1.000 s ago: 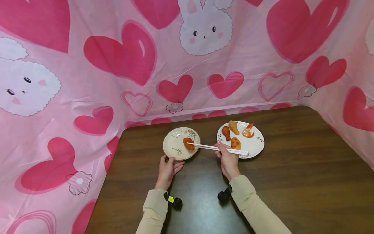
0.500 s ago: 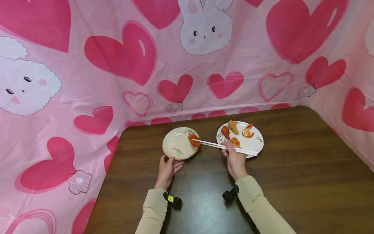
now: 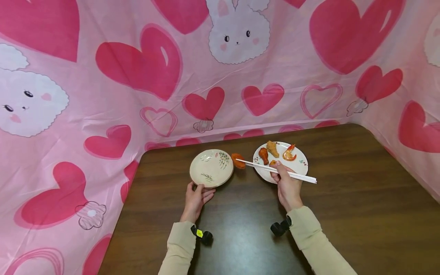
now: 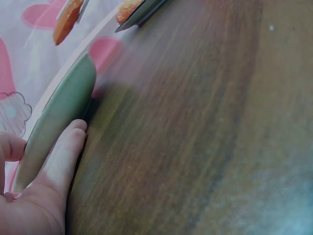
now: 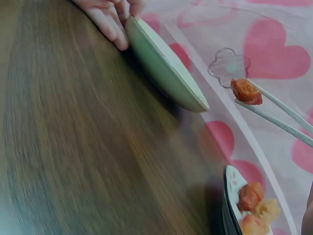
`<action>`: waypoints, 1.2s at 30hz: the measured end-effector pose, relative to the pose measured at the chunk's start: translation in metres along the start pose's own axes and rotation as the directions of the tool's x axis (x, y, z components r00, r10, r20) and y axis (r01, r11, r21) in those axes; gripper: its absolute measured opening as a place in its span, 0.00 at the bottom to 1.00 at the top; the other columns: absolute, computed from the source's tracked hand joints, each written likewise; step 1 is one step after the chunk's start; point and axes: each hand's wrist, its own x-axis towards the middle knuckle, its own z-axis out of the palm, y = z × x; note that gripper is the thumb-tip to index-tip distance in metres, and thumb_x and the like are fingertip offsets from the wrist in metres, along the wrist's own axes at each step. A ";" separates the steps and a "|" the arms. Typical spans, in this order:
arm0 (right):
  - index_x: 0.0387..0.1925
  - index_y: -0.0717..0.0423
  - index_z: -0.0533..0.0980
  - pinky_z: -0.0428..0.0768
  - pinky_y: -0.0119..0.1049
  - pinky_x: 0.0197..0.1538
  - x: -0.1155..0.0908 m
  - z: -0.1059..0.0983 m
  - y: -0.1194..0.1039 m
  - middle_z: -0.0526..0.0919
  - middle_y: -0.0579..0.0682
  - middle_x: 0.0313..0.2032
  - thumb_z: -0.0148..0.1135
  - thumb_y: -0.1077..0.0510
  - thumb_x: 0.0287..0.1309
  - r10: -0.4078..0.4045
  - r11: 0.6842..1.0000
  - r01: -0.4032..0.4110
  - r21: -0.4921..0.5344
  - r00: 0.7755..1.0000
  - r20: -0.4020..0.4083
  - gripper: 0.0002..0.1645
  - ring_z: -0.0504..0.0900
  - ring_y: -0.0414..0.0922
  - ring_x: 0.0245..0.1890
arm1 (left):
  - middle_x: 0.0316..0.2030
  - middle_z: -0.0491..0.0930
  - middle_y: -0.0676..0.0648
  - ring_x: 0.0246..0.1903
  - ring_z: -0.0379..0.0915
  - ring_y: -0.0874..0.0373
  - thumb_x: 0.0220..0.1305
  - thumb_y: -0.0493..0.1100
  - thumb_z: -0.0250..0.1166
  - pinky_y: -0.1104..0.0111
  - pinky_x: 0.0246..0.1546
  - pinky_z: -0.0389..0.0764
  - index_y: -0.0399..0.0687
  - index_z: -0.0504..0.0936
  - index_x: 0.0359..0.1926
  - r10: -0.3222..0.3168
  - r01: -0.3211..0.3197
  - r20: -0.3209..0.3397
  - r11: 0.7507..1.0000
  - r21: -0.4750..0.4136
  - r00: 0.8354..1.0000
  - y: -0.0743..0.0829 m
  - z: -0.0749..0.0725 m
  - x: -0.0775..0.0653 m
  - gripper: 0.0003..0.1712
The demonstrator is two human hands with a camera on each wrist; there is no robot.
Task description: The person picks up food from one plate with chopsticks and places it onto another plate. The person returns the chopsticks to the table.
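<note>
My left hand (image 3: 196, 200) holds the near rim of a round cream dish (image 3: 207, 166) with a leaf pattern, thumb on top and fingers along its green underside. Nothing lies on the dish. My right hand (image 3: 288, 188) grips a pair of white chopsticks (image 3: 258, 165). Between their tips is an orange-brown piece of food (image 3: 238, 161), like a glazed chicken wing, lifted in the gap between dish and plate. In the right wrist view the chopsticks (image 5: 281, 117) pinch this piece (image 5: 246, 92) from both sides, above the table.
A white oval plate (image 3: 300, 163) stands to the right, partly behind my right hand. On it are a drumstick (image 3: 263, 155), a fried piece (image 3: 272, 149), a shrimp (image 3: 289, 153) and a half-hidden orange piece (image 3: 273, 163). Pink heart-print cloth (image 3: 203, 68) hangs beyond the brown table (image 3: 237, 229).
The orange-brown piece has left the cream dish and moved right with the chopsticks, past the dish's rim. My right hand has shifted right; my left hand stays on the dish.
</note>
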 end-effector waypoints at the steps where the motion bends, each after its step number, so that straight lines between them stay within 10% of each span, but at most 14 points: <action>1: 0.20 0.51 0.84 0.71 0.21 0.20 0.001 -0.002 -0.002 0.83 0.43 0.19 0.60 0.59 0.63 0.008 1.000 -0.008 -0.002 1.000 -0.010 0.15 0.73 0.35 0.17 | 0.37 0.82 0.43 0.36 0.86 0.54 0.72 0.39 0.48 0.63 0.41 0.86 0.45 0.47 0.70 -0.003 0.003 -0.002 1.000 0.000 1.000 0.000 0.000 0.000 0.30; 36: 0.23 0.63 0.84 0.73 0.23 0.16 0.015 -0.062 -0.059 0.84 0.51 0.21 0.66 0.62 0.57 -0.018 0.978 0.051 0.201 0.986 -0.166 0.09 0.74 0.38 0.14 | 0.37 0.83 0.44 0.37 0.85 0.54 0.72 0.39 0.48 0.63 0.43 0.85 0.44 0.45 0.71 -0.011 0.011 0.006 1.000 0.000 1.000 0.001 0.000 -0.002 0.32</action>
